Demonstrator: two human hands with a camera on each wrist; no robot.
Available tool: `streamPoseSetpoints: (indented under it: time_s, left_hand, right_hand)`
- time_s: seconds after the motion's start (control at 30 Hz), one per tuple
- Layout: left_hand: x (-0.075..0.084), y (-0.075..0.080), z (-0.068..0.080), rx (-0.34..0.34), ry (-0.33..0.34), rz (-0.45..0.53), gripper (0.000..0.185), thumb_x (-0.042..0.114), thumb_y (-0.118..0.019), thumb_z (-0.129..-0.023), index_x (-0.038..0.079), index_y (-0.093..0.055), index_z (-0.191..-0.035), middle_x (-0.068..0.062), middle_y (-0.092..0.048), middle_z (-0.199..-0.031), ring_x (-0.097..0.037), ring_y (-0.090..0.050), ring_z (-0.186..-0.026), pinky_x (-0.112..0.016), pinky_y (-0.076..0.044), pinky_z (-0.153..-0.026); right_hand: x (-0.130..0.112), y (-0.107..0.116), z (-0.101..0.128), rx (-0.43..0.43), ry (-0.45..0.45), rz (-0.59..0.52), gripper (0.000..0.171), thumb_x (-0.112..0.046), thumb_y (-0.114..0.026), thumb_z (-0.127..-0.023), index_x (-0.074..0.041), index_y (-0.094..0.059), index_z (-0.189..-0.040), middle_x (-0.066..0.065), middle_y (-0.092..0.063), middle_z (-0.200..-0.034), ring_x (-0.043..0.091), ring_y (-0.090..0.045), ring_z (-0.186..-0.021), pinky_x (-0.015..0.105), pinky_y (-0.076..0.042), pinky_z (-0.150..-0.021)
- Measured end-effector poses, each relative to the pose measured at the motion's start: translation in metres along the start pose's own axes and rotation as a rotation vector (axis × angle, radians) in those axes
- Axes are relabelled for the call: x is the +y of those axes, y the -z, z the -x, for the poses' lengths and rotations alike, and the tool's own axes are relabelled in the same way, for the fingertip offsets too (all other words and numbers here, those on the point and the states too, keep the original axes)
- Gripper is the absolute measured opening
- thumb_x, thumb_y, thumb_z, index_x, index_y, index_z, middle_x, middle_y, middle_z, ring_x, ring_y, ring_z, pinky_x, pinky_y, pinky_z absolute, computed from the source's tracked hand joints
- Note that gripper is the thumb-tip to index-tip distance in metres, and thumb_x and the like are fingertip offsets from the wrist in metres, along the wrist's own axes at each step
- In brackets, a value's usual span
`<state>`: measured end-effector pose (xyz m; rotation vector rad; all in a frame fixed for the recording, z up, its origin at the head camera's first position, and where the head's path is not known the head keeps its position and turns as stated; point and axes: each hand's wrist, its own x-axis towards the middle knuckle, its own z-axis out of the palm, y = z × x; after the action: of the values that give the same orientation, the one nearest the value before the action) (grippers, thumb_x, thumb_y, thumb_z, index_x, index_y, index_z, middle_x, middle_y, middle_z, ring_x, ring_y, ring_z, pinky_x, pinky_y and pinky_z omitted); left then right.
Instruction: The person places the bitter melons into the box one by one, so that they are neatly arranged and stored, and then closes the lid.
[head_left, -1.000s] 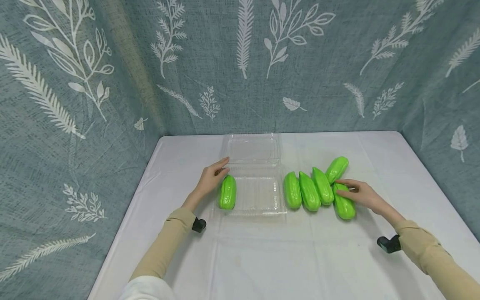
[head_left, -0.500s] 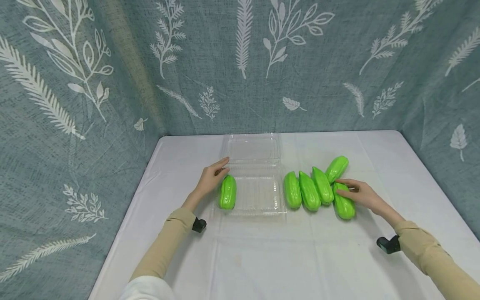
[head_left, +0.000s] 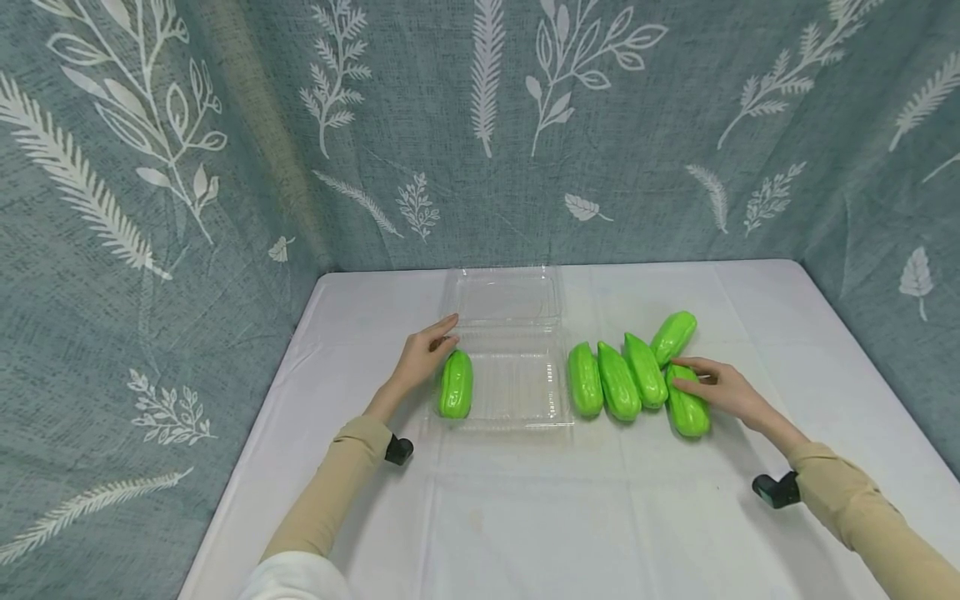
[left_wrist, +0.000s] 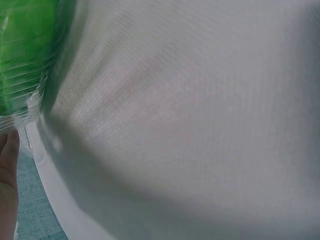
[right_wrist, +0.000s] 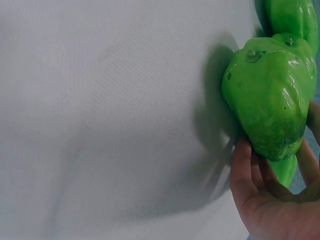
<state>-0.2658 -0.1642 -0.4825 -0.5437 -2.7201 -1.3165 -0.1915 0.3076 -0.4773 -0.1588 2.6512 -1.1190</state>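
Note:
In the head view my right hand (head_left: pixel 716 387) grips the upper part of a glossy green, cucumber-shaped vegetable (head_left: pixel 688 414) lying on the table. The right wrist view shows the fingers (right_wrist: pixel 243 167) around its far end, with the vegetable's blunt end (right_wrist: pixel 265 95) facing the camera. My left hand (head_left: pixel 420 358) rests by the left rim of a clear plastic clamshell box (head_left: pixel 517 387), its fingers extended. One like vegetable (head_left: pixel 455 385) lies lengthwise in the box's left side. In the left wrist view, a fingertip (left_wrist: pixel 11 142) touches the ribbed box wall (left_wrist: pixel 25 102).
Right of the box, three like vegetables (head_left: pixel 619 383) lie roughly side by side; another (head_left: pixel 674 336) is slanted behind the gripped one. The box's lid (head_left: pixel 507 296) is laid back. A white cloth (head_left: pixel 525 517) covers the table; patterned blue-green curtains (head_left: pixel 450 200) hang behind and beside.

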Motion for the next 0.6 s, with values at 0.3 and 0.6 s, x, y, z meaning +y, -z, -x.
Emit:
streamPoseSetpoints:
  time_s: [0.3, 0.6]
  left_hand:
    - [0.0007, 0.0005, -0.0009, 0.001, -0.025, -0.003, 0.044, 0.016, -0.055, -0.097, 0.001, -0.048, -0.137, -0.016, -0.045, -0.144, -0.031, -0.049, -0.129, -0.044, -0.047, -0.101]
    - [0.0007, 0.0006, -0.0001, 0.004, -0.024, 0.012, 0.043, 0.014, -0.055, -0.096, 0.0, -0.048, -0.136, -0.016, -0.045, -0.144, -0.031, -0.051, -0.127, -0.045, -0.048, -0.101]
  right_hand:
    - [0.0004, -0.0011, -0.0005, 0.027, -0.016, -0.006, 0.06, -0.039, -0.057, -0.094, -0.001, -0.045, -0.139, 0.03, -0.04, -0.142, 0.047, -0.048, -0.118, 0.052, -0.049, -0.089]
    - [-0.0021, 0.0007, 0.0012, 0.017, -0.037, -0.014, 0.063, -0.041, -0.057, -0.094, 0.001, -0.044, -0.139, 0.031, -0.039, -0.143, 0.051, -0.044, -0.122, 0.055, -0.048, -0.092]
